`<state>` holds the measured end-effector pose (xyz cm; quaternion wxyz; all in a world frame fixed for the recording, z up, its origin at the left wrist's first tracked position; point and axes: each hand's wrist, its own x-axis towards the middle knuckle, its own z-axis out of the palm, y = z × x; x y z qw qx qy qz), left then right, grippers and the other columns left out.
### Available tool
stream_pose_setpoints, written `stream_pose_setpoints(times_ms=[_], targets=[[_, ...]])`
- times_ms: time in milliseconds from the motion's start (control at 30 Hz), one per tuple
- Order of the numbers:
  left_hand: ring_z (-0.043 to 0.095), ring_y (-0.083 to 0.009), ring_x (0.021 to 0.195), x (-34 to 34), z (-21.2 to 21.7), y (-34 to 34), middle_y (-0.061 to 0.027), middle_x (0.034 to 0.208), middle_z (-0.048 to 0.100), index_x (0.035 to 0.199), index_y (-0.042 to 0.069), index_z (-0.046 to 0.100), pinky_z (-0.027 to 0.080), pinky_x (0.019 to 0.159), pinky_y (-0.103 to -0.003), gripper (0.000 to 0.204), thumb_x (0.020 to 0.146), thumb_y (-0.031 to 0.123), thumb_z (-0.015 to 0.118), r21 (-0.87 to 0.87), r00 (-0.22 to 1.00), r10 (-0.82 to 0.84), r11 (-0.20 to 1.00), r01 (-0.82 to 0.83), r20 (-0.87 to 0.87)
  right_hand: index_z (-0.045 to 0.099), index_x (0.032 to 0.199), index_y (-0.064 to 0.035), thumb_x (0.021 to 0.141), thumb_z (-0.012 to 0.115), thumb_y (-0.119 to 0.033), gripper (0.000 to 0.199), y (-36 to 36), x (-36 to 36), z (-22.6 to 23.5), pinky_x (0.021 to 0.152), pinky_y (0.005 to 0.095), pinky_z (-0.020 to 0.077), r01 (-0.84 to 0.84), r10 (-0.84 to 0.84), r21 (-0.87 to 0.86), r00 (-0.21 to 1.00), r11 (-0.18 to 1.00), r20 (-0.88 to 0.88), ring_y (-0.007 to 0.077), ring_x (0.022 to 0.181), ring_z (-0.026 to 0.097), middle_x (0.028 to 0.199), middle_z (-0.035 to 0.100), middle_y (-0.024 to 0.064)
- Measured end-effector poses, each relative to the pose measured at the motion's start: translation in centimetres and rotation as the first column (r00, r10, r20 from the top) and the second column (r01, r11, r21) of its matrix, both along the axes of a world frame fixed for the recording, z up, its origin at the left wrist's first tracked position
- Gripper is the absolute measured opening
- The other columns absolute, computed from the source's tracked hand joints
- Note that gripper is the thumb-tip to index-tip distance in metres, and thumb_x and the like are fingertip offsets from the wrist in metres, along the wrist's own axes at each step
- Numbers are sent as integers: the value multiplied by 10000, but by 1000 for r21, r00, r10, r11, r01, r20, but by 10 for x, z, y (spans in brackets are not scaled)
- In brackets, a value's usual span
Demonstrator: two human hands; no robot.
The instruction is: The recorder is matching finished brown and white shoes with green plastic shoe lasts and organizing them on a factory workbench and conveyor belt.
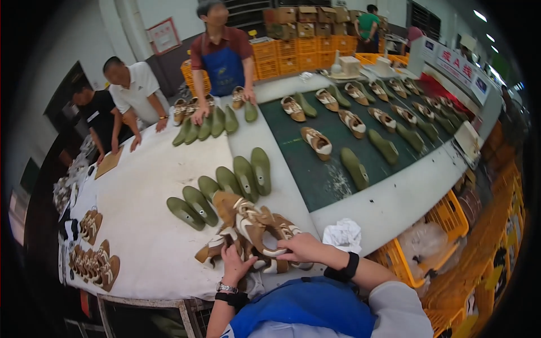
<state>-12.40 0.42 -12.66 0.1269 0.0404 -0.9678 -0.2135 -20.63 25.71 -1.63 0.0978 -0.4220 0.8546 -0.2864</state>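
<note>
My right hand (301, 248) grips the heel end of a brown-and-white sneaker (251, 222), which is tilted with its toe pointing away to the left. Below it, my left hand (235, 265) has its fingers and thumb around part of another sneaker (212, 249) in a small heap at the table's near edge. More sneakers (284, 226) of that heap lie beneath and behind the held one, partly hidden. Just beyond stands a row of green shoe lasts (227, 181), the nearest ones almost touching the held sneaker's toe.
A green conveyor belt (332, 186) carries sneakers and lasts in rows at right. Crumpled white paper (342, 235) lies beside my right forearm. Sneakers (93, 265) line the white table's left edge. Across it, a blue-aproned person (222, 67) handles lasts; two others stand left. Yellow crates (403, 262) are at right.
</note>
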Motion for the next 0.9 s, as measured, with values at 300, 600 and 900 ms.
stream_pose_setpoints(times_ms=[300,600,900], targets=[[354,-381,1113,-12,6,3,-195,1081,448,1134,-59,376,227,1001,-475,786,602,366,770,33,998,-46,998,45,49,559,908,-92,764,622,-353,305,1,-5,4,625,420,469,-14,18,-33,991,999,136,316,709,611,736,635,114],[397,-382,1072,-7,7,1,-211,1052,475,1141,-65,389,245,997,-473,807,595,385,777,-5,998,-50,999,49,-32,605,895,-75,740,687,-281,270,3,-11,15,536,307,473,171,-153,-342,985,924,79,232,609,624,674,625,85],[396,-376,1079,-3,10,2,-194,1027,499,1118,-47,420,236,1005,-460,775,590,404,764,12,999,28,1000,-27,-22,595,877,-105,792,584,-418,324,-13,-8,-1,559,387,475,-59,63,-34,990,998,130,317,614,607,682,622,129]])
